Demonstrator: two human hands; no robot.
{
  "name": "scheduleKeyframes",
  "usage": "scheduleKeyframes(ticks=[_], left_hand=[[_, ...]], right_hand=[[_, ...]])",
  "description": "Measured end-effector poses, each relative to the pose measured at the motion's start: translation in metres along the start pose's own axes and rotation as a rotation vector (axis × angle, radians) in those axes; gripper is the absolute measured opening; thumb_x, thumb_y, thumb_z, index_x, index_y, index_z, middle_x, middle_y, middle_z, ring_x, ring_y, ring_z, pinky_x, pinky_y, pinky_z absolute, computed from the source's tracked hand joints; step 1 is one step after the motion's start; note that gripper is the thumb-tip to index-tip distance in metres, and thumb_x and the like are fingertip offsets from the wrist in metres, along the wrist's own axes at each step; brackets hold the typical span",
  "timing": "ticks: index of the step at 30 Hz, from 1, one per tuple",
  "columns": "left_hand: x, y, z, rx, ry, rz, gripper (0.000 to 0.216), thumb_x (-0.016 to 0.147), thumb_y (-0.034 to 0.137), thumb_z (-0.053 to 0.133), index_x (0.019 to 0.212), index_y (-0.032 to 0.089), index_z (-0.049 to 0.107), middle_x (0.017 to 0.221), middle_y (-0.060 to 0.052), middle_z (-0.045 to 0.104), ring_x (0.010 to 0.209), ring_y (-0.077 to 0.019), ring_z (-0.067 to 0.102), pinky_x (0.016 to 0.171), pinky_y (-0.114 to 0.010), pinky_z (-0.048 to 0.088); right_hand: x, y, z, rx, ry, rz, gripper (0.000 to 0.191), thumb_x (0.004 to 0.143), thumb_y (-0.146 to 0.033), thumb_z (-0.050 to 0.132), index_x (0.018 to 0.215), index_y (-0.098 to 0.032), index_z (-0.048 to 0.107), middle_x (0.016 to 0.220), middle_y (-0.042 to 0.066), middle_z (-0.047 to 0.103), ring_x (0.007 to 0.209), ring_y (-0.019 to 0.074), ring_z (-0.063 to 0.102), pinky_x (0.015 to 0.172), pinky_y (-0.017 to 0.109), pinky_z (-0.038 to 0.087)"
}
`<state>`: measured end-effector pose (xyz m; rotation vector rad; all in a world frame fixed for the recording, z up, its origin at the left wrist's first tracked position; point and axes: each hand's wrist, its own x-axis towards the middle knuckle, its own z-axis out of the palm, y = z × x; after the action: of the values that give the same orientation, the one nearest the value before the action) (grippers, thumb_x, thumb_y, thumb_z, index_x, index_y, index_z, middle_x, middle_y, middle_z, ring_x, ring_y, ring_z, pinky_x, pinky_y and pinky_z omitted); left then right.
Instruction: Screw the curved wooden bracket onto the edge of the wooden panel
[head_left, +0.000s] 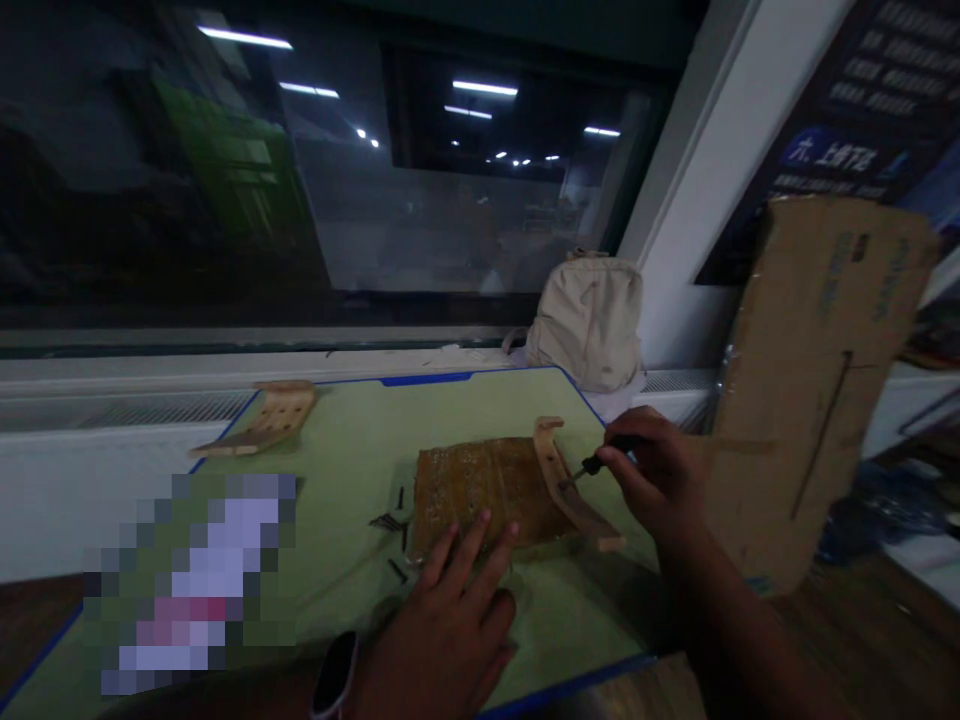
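My left hand (pixel 457 610) lies with its fingers spread on the near edge of a brown wooden board (pixel 480 490), which looks wrapped in clear film. Against the board's right end stands a curved wooden piece (pixel 553 465) with holes in it. My right hand (pixel 656 470) is closed round the black handle of a screwdriver (pixel 600 462). Its shaft slants down to the left, and the tip meets the outer face of the curved piece. Whether a screw sits under the tip is too small to tell. Several dark screws (pixel 390 522) lie left of the board.
A second curved wooden piece (pixel 277 418) with holes rests at the table's far left corner. A blurred-out patch (pixel 202 580) covers the left of the green tabletop (pixel 352 430). Behind the table are a beige backpack (pixel 589 315) and a window. A tall cardboard sheet (pixel 817 400) leans at right.
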<state>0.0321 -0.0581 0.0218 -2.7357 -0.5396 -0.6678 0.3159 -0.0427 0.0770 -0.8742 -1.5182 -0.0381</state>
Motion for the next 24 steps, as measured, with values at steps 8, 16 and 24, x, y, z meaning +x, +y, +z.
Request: scheduleKeyframes(ticks=[8,16,24], left_hand=[[-0.006,-0.003,0.011,-0.033,0.013,0.007,0.037,0.086,0.057,0.077,0.095,0.024,0.062,0.158,-0.011,0.048,0.156,-0.0344,0.022,0.124,-0.048,0.006],[-0.005,-0.001,0.011,-0.089,0.019,-0.007,0.031,0.088,0.05,0.076,0.095,0.023,0.063,0.159,-0.012,0.046,0.16,-0.0319,0.007,0.127,-0.045,-0.003],[-0.006,-0.004,0.015,-0.085,0.02,0.007,0.033,0.087,0.051,0.078,0.095,0.023,0.063,0.159,-0.012,0.046,0.161,-0.0323,0.001,0.127,-0.046,-0.005]], right_hand=[[0.001,-0.006,0.003,0.095,-0.156,0.104,0.033,0.103,-0.028,0.058,0.133,-0.034,0.068,0.107,0.006,0.077,0.101,0.0215,0.075,0.086,0.041,0.062],[-0.001,-0.001,0.003,0.042,0.003,0.026,0.025,0.089,-0.031,0.078,0.114,-0.031,0.073,0.09,0.002,0.066,0.081,0.0165,0.066,0.068,0.03,0.059],[-0.006,-0.002,0.01,0.126,-0.065,0.149,0.027,0.097,-0.029,0.067,0.124,-0.031,0.067,0.103,0.005,0.075,0.089,0.0184,0.075,0.077,0.035,0.063]])
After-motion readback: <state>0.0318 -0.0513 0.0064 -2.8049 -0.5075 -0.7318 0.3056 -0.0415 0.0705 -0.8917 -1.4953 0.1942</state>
